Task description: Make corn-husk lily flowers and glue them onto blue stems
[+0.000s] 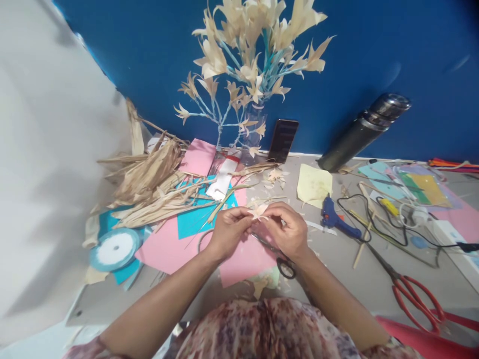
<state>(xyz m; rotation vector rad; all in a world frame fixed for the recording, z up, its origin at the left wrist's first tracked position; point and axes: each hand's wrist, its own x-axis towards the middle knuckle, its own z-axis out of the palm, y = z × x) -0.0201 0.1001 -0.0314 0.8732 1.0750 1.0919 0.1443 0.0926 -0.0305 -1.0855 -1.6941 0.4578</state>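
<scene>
Between my two hands is a small cream husk flower (259,212) with pointed petals. My left hand (232,229) pinches it from the left side, thumb against fingers. On the other side, the fingers of my right hand (287,230) are closed on its petals. Both hands are above pink paper (239,259) on the table. Scissors with dark handles (286,268) lie partly hidden under my right hand. Behind my hands, made-up husk flowers on blue-wrapped stems (234,60) stand in a clear bottle (253,129).
Dried husks (149,174) and a blue ribbon spool (115,249) lie left. A phone (283,141) and a dark flask (362,132) lean on the blue wall. To the right are a blue glue gun (337,219), its cord, red-handled scissors (415,299) and a power strip (454,249).
</scene>
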